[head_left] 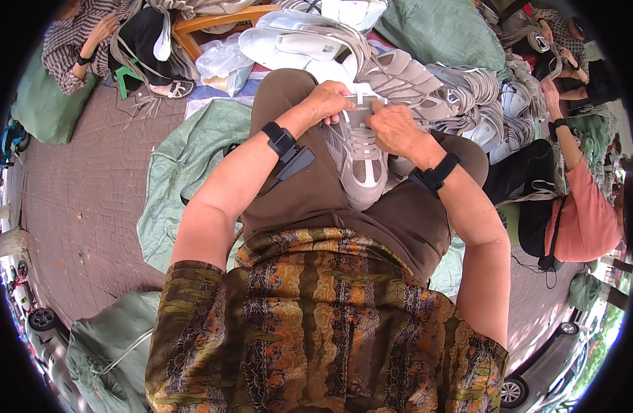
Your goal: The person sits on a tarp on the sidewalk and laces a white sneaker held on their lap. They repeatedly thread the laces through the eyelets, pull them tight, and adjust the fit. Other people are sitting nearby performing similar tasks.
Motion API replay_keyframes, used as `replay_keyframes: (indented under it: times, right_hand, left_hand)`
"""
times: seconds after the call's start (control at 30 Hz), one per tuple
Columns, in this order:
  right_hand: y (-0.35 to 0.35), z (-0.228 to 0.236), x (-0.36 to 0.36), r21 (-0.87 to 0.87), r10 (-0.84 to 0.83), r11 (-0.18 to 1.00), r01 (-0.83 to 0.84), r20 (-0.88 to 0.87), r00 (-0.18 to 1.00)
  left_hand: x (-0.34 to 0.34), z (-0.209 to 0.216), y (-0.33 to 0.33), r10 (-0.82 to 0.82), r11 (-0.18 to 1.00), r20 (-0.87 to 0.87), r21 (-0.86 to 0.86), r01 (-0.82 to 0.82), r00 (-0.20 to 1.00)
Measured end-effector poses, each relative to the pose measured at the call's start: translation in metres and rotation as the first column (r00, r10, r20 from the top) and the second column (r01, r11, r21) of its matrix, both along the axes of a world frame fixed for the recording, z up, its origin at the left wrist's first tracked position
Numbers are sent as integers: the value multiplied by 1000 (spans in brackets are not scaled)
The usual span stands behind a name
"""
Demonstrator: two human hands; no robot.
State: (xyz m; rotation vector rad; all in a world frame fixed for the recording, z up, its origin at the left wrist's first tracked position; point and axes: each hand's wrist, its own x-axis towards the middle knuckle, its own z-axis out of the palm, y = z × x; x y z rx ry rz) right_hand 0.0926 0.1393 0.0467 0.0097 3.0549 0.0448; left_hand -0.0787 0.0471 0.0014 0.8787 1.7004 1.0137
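A grey and beige sneaker (361,165) with white laces lies between my knees on my brown trousers, toe toward me. My left hand (325,100) grips the top of its tongue and collar on the left side. My right hand (393,127) holds the same upper edge from the right, fingers pinched at the laces. Both wrists wear black bands; a small black device (294,162) hangs from the left one.
A big heap of grey and white sneakers (426,82) lies just beyond my knees. Green sacks (186,158) cover the brick floor on my left. One person (89,41) sits at the far left, another in a pink top (585,213) on my right.
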Motion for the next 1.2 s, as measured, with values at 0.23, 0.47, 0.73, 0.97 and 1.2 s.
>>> replay_keyframes:
  times: [0.23, 0.47, 0.73, 0.97, 1.2]
  right_hand:
    - [3, -8, -3, 20, 89, 996, -90, 14, 996]
    - [11, -6, 12, -233, -37, 973, 7, -126, 991]
    - [5, -4, 16, -214, -78, 976, 42, -163, 984]
    - [1, -5, 21, -151, -111, 985, 77, -235, 966]
    - [6, -11, 20, -168, -6, 985, -33, -228, 974]
  left_hand:
    - [-6, 2, 4, 14, 1000, 116, -16, -12, 993]
    - [-3, 4, 9, -130, 989, -569, -11, 150, 812]
    - [-1, 21, 16, -401, 890, -332, 80, 449, 854]
    - [-14, 6, 30, -474, 880, 141, 97, 465, 869]
    - [-16, -7, 30, -486, 873, 232, 170, 457, 843]
